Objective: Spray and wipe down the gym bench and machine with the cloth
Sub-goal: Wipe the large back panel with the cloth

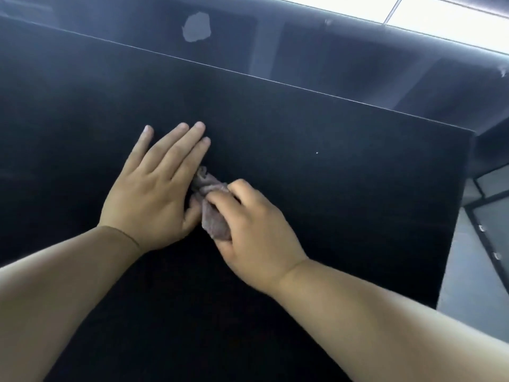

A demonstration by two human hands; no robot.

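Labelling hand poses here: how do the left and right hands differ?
The left hand lies flat with straight fingers; the right hand has curled fingers. The left hand holds nothing; the right hand grips the bunched cloth. The left hand reaches further forward than the right hand. Both rest on the black surface.

Left hand (157, 183) and right hand (256, 224) bare — forearms (68, 288) too.

Matt black bench (303, 188) — smooth; cloth (213, 219) — fuzzy, greyish fabric.
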